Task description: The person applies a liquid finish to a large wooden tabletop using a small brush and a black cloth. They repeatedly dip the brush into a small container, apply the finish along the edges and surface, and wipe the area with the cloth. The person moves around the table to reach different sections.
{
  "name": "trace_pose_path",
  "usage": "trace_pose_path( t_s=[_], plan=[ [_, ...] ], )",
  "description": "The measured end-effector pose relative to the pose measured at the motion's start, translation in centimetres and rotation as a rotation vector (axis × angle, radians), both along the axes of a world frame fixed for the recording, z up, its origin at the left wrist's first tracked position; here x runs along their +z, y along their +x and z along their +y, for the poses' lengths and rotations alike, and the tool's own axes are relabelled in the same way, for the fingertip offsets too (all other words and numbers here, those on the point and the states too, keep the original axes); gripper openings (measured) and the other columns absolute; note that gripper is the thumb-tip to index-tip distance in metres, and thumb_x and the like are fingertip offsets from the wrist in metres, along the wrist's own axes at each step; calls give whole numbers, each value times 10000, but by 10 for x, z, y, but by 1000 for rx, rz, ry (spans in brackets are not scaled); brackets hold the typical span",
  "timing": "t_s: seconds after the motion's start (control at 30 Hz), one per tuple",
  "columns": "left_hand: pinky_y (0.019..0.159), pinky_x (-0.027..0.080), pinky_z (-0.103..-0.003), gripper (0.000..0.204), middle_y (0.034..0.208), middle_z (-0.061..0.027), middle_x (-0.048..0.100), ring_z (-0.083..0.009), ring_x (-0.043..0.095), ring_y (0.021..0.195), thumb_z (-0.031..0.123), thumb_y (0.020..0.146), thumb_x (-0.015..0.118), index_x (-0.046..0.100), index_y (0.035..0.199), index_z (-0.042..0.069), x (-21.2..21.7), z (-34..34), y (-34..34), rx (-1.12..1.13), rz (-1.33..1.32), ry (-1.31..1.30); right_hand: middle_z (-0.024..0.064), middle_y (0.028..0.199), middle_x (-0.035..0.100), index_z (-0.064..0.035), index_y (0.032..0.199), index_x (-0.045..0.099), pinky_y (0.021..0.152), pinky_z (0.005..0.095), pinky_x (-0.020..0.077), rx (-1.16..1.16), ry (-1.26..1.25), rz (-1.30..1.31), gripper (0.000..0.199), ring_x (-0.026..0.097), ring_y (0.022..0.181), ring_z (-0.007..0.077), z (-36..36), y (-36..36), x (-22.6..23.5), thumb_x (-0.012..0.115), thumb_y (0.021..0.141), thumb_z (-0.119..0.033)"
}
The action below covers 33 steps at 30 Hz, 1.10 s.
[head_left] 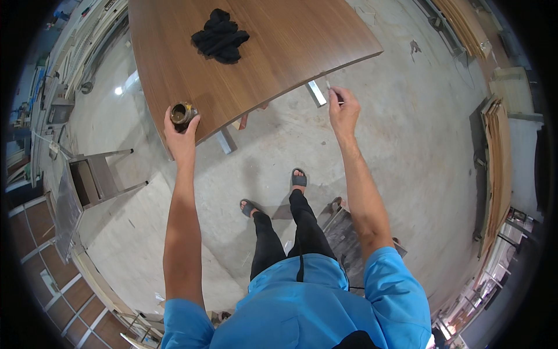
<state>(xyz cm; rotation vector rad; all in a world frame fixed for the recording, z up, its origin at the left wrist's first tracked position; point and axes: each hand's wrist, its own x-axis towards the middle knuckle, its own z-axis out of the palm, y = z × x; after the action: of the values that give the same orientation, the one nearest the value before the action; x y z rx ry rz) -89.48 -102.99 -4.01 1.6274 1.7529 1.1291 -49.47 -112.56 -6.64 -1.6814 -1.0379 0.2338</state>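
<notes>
- Small round jar (182, 113) stands on the wooden board (279, 46), at its near left corner, close to the near edge.
- Jar mouth is open and faces up; inside shows a dark brownish content with a lighter ring at the rim. What the content is cannot be told.
- Left hand (181, 138) reaches over the board's near edge, its fingers curled round the jar from the near side and closed on it.
- Right hand (343, 111) is held just off the board's near right corner, above the concrete floor (407, 134).
- Right fingers are pinched together on a thin brush (332, 93), whose pale tip points up toward the board's edge.
- Black cloth (221, 36) lies crumpled on the board toward its far side, well apart from the jar.
- Metal legs (317, 93) show under the board's near edge.
- Grey metal stand (96, 177) is on the floor beyond the board's left edge.
- Stacked wood panels (497, 168) lean at the right of the room.
</notes>
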Motion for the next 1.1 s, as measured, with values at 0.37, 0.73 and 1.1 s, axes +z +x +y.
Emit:
trace_pose_path(
  t_s=[0.37, 0.73, 1.1],
  plan=[
    [981, 467, -341, 267, 1184, -116, 595, -233, 586, 1087, 126, 1038, 632, 587, 1259, -17, 141, -138, 72, -7, -245, 64, 122, 876, 716, -14, 1019, 770, 689, 308, 530, -182, 105, -66, 105, 696, 785, 198, 15, 68, -12, 750, 921, -46],
    [784, 369, -266, 155, 841, 153, 454, -82, 444, 777, 267, 1039, 622, 591, 917, 358, 357, -223, 258, -457, -894, 165, 141, 920, 723, -27, 977, 757, 736, 376, 536, -173, 114, 96, 81, 699, 820, 303, 33, 81, -36, 741, 909, -67],
    [770, 351, -303, 168, 847, 97, 492, -107, 466, 790, 202, 1003, 613, 580, 853, 271, 357, -169, 287, -938, -1132, 148, 144, 906, 730, -47, 962, 770, 754, 403, 538, -262, 134, 82, 87, 704, 852, 328, 40, 160, -33, 746, 894, -97]
  ],
)
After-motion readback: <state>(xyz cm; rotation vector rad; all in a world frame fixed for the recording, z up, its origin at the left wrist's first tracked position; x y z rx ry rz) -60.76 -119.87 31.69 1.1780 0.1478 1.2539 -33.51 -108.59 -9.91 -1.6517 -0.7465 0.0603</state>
